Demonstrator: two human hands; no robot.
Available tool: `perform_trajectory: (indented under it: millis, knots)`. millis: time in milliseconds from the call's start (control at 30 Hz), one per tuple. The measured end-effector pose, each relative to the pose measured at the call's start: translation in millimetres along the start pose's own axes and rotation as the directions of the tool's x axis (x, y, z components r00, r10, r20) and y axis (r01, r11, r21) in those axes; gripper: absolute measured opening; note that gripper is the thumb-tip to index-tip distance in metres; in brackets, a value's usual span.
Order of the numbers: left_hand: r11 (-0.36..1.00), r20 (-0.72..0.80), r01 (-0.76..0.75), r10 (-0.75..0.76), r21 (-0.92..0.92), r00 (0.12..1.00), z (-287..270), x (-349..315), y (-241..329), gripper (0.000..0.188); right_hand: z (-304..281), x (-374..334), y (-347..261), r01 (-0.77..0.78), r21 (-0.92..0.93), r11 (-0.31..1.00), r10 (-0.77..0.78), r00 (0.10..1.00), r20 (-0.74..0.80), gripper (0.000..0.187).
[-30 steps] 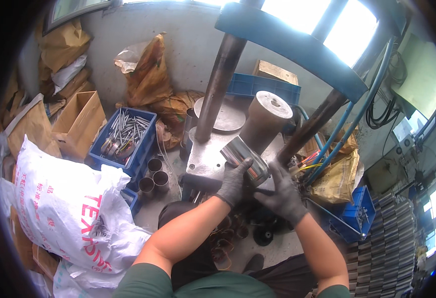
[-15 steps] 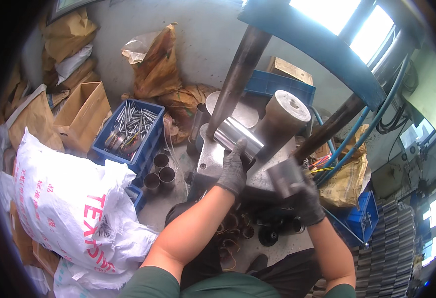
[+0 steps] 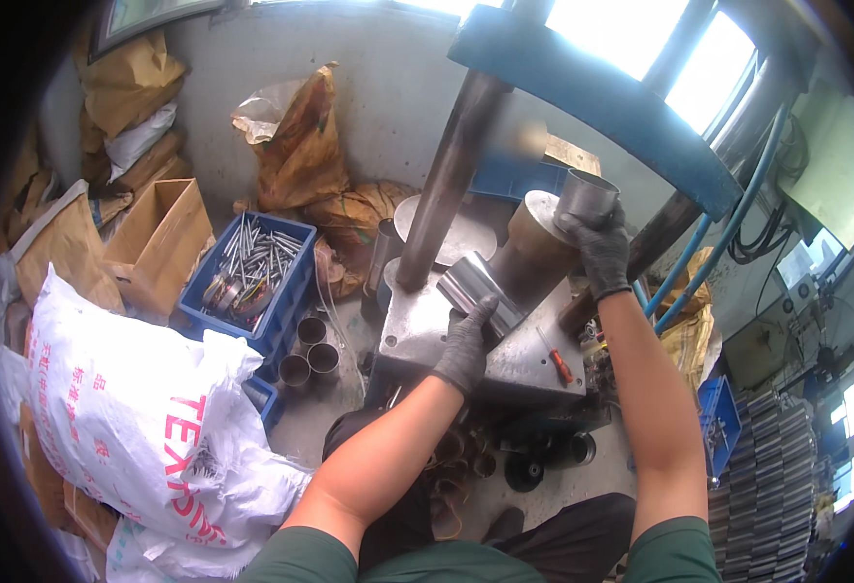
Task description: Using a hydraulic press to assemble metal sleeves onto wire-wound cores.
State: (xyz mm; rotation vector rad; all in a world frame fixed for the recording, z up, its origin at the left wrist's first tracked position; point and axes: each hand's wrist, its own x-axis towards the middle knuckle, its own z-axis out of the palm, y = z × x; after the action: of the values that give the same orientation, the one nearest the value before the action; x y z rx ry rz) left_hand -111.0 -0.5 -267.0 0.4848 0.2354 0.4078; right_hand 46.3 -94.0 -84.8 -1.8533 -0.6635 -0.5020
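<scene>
My left hand (image 3: pixel 466 348), in a dark grey glove, is closed around a shiny metal cylinder (image 3: pixel 480 291), which tilts over the front of the machine's steel base plate (image 3: pixel 415 316). My right hand (image 3: pixel 602 251), gloved too, grips a short grey metal sleeve (image 3: pixel 587 194) from its right side. That sleeve is raised beside the top of a thick upright steel post (image 3: pixel 541 238) on the plate; whether the two touch I cannot tell. Near the plate's right front corner lies a screwdriver (image 3: pixel 560 364) with a red handle.
Dark steel columns (image 3: pixel 446 185) carry a blue press frame (image 3: pixel 592 102) above. On the left, a blue crate (image 3: pixel 286 291) holds metal rods, with several open tubes (image 3: pixel 323 358) on the floor beside it. A white sack (image 3: pixel 125 379) lies nearer. Blue hoses (image 3: pixel 738 243) run down the right side.
My right hand has risen with the sleeve from the plate's front right to the post's top, uncovering the screwdriver. My left hand and the shiny cylinder have shifted slightly right and down.
</scene>
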Motion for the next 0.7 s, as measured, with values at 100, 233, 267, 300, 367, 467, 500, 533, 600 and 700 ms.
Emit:
perform_trajectory:
  millis: [100,233,267,300,367,467,500,533,600,700]
  knots:
    - [0.998,0.050,-0.065,0.064,0.013,0.997,4.9,-4.6,0.1,0.068,8.6,11.4,14.5,0.009,-0.019,1.000,-0.008,0.999,0.042,0.093]
    - [0.978,0.079,-0.111,0.098,0.179,0.992,13.2,-12.9,1.6,0.064,-2.7,5.6,37.3,-0.004,0.013,1.000,0.002,0.991,0.134,0.072]
    - [0.953,0.104,-0.118,0.092,0.279,0.990,17.0,-14.7,1.5,0.066,-9.1,0.4,44.5,-0.011,0.257,0.966,-0.039,0.981,0.189,0.066]
    - [0.952,0.099,-0.118,0.093,0.283,0.991,13.7,-15.9,1.2,0.066,-12.0,-13.4,34.2,-0.015,0.262,0.965,-0.036,0.981,0.192,0.066]
    - [0.904,0.177,-0.191,0.131,0.383,0.975,6.7,-20.8,-2.6,0.074,-23.0,-50.8,17.5,-0.020,0.363,0.932,-0.053,0.980,0.190,0.055]
    - [0.829,0.280,-0.299,0.180,0.473,0.943,12.7,-19.0,-17.8,0.081,-49.8,-99.4,36.9,0.112,0.292,0.950,-0.143,0.986,0.084,0.052]
    - [0.830,0.281,-0.288,0.166,0.478,0.945,13.9,-23.3,-19.2,0.081,-61.5,-120.5,43.4,0.146,0.184,0.972,-0.172,0.976,0.135,0.050]
    - [0.790,0.275,-0.324,0.204,0.520,0.940,17.3,-29.0,-19.2,0.083,-75.1,-140.2,50.3,0.180,0.073,0.981,-0.191,0.963,0.189,0.049]
    - [0.750,0.273,-0.342,0.221,0.567,0.936,16.7,-34.3,-23.9,0.084,-87.6,-178.0,78.2,0.235,-0.003,0.972,-0.227,0.941,0.251,0.053]
    - [0.862,0.186,-0.299,0.242,0.409,0.952,6.0,-30.9,-22.9,0.079,-85.5,-237.1,96.8,0.396,-0.154,0.905,-0.297,0.849,0.437,0.058]
